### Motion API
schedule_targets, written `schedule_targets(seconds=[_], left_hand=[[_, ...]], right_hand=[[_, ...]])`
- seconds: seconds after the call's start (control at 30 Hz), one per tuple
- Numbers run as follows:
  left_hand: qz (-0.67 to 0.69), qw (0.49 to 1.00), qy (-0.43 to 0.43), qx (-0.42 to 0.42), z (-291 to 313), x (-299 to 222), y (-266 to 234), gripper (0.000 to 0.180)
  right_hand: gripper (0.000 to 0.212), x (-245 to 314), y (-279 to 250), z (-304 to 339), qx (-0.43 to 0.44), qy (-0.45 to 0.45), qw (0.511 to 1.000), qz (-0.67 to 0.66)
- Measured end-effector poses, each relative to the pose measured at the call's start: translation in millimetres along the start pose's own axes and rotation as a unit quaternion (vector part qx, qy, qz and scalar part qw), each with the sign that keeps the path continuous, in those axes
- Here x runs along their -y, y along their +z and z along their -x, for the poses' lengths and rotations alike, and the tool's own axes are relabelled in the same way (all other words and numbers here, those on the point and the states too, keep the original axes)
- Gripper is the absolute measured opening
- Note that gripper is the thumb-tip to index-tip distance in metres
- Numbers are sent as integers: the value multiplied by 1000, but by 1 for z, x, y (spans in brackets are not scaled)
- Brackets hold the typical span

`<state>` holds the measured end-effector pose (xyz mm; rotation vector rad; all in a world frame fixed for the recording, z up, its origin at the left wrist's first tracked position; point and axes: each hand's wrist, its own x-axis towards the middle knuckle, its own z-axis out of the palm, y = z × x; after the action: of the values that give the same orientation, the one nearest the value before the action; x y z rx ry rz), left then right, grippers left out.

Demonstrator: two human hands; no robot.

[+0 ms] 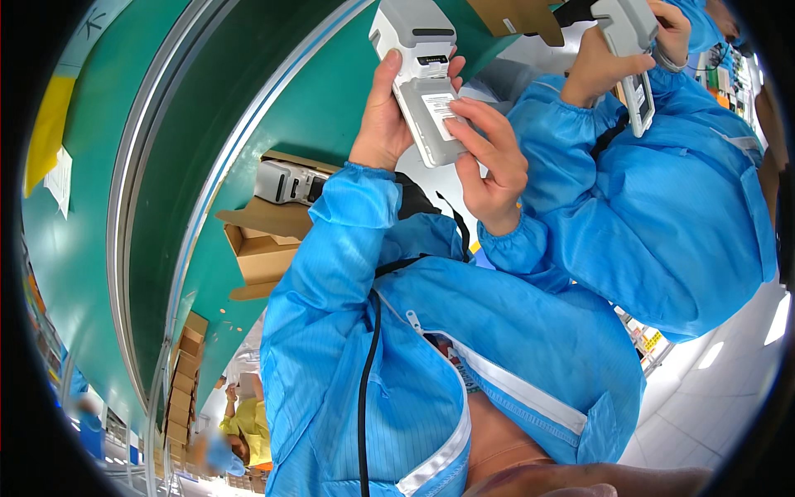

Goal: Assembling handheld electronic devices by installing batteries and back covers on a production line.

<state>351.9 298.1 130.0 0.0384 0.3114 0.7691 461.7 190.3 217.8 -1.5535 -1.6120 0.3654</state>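
A white and grey handheld payment terminal (431, 91) is held up over the green bench, the side with a white printed label (441, 114) facing me. My left hand (387, 116) is closed around it, thumb along the near edge and fingertips showing at the far side. My right hand (495, 161) has its fingers apart, with the fingertips resting on the label and the thumb close to the terminal's lower end. Below my left forearm, an open brown cardboard box (263, 248) stands on the bench with a similar terminal (281, 182) in it.
At right, a co-worker in a blue smock (654, 207) holds another grey-white device (627, 37). A metal-edged conveyor line (124, 166) curves along the left. Brown boxes (184, 377) stand in a row farther down, near a person in yellow (252, 427). A black cable (370, 373) hangs across my smock.
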Motion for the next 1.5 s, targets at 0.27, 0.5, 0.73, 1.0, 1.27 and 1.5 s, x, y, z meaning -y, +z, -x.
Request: schedule_targets(seconds=[0.27,0.5,0.73,1.0,1.27,1.5], left_hand=[[15,1000,-19,-12,8,-9,1,87],[25,999,-18,-17,20,-12,8,87],[1,1000,-23,2,35,-18,21,87],[19,999,-28,-19,47,-17,24,87],[-12,999,-21,-33,58,-12,32,86],[23,999,-29,-39,64,-4,36,74]], right_hand=[[48,2,-3,-5,37,-21,999,20],[48,15,-5,-2,44,-17,999,20],[50,21,-11,-1,57,-10,997,-43],[56,27,-22,-1,140,-10,987,-82],[56,25,-17,11,120,-58,991,13],[58,23,-15,25,91,-84,991,45]])
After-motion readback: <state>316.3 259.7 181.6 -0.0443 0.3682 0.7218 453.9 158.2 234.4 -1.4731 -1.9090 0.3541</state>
